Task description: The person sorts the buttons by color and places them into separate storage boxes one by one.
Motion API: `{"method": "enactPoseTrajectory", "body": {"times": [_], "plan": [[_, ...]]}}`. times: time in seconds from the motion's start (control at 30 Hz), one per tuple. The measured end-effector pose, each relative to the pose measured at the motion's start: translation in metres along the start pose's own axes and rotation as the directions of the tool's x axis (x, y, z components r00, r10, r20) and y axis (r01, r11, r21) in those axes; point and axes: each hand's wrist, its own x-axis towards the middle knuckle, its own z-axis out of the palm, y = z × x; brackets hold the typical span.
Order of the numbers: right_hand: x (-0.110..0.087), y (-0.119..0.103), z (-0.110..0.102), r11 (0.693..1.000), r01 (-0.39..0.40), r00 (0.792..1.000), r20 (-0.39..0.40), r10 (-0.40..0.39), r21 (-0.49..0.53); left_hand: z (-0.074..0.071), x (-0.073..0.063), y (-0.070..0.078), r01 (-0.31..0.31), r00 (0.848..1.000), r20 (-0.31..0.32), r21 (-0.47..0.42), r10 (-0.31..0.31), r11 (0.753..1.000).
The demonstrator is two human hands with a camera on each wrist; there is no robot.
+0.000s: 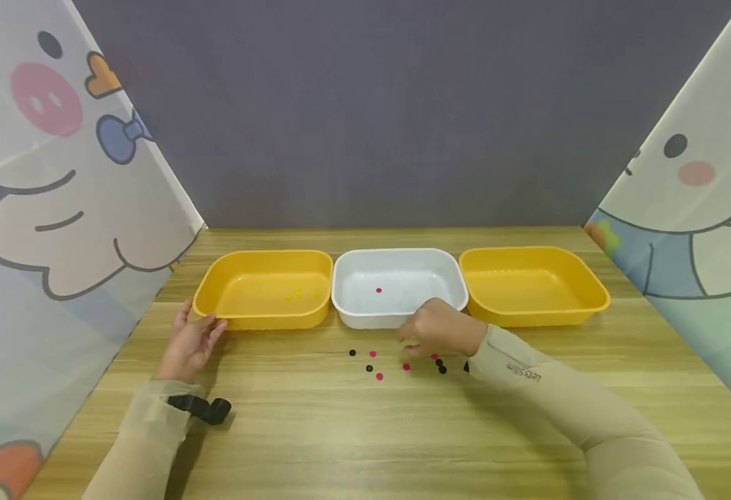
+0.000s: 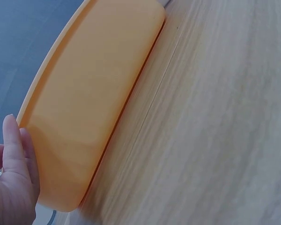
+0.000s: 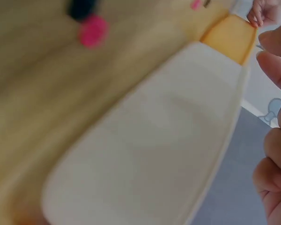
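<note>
At the left, my left hand (image 1: pixel 191 344) touches the front left corner of a yellow tray (image 1: pixel 259 322). Its fingers (image 2: pixel 14 145) lie straight along the tray's outer wall in the left wrist view. Small yellow discs (image 1: pixel 298 294) lie inside this tray. My right hand (image 1: pixel 437 326) hovers at the front edge of the white tray (image 1: pixel 365 322), above loose discs. Its thumb and forefinger tips stand slightly apart in the right wrist view, with nothing seen between them. The white tray contains one pink disc (image 1: pixel 379 290). Several pink discs (image 1: pixel 380 376) and black discs (image 1: pixel 369 369) lie on the table.
Another yellow tray (image 1: pixel 536 318) stands right of the white one; all three form a row across the wooden table (image 1: pixel 340 437). A grey panel (image 1: pixel 396 118) rises behind them. Cartoon-printed sheets (image 1: pixel 34 194) flank the table on both sides.
</note>
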Motion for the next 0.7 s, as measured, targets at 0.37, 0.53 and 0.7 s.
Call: {"method": "enactPoseTrajectory", "body": {"times": [0.37, 0.53, 0.7], "plan": [[-0.009, -0.013, 0.016, 0.999, 0.023, 0.992, 0.122, -0.027, 0.04, -0.003, 0.002, 0.001, 0.013, 1.0, 0.006, -0.007, -0.013, 1.0], [-0.006, -0.015, 0.021, 0.999, -0.003, 0.984, 0.178, -0.003, 0.033, -0.005, 0.002, 0.002, 0.031, 0.999, 0.023, -0.011, -0.031, 0.999], [-0.006, -0.015, 0.023, 0.998, -0.035, 0.973, 0.228, 0.025, 0.043, -0.007, 0.003, 0.001, 0.034, 0.999, 0.042, -0.013, -0.034, 0.999]]}}
